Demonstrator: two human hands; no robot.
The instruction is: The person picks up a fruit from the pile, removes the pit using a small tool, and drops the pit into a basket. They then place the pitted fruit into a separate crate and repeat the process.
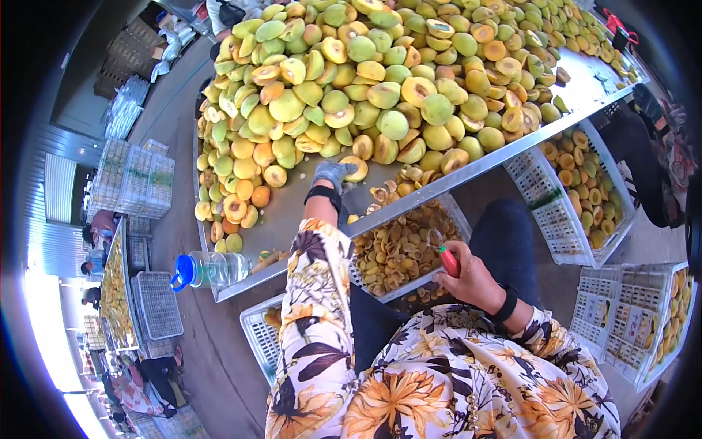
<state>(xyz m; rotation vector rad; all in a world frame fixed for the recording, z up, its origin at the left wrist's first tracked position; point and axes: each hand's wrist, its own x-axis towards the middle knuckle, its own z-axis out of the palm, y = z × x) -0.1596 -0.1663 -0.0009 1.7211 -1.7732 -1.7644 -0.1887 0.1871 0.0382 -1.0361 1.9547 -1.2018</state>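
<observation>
A workshop floor (208,351) is being occupied on the far left by stacked white crates (131,179) and a second heap of fruit (115,293). In the middle, a metal table (285,203) is being covered, mostly on its far side, by a large pile of yellow and green fruit (365,73), much of it halved. At the near edge of this pile, a halved fruit (357,169) is being touched by the grey-gloved left hand (331,175); its fingers are being kept close together against the fruit, though whether a grip is being taken cannot be told. Nearer and to the right, a red-handled tool (450,262) is being held by the bare right hand (474,282), with the fingers wrapped around its handle and its metal loop being pointed toward the table. Fruit pieces (402,252) are being held in a crate under the near edge, and more fruit (583,179) is being contained in a crate on the right. A clear bottle (223,269) with a blue cap is being seen at the table's near left corner.
</observation>
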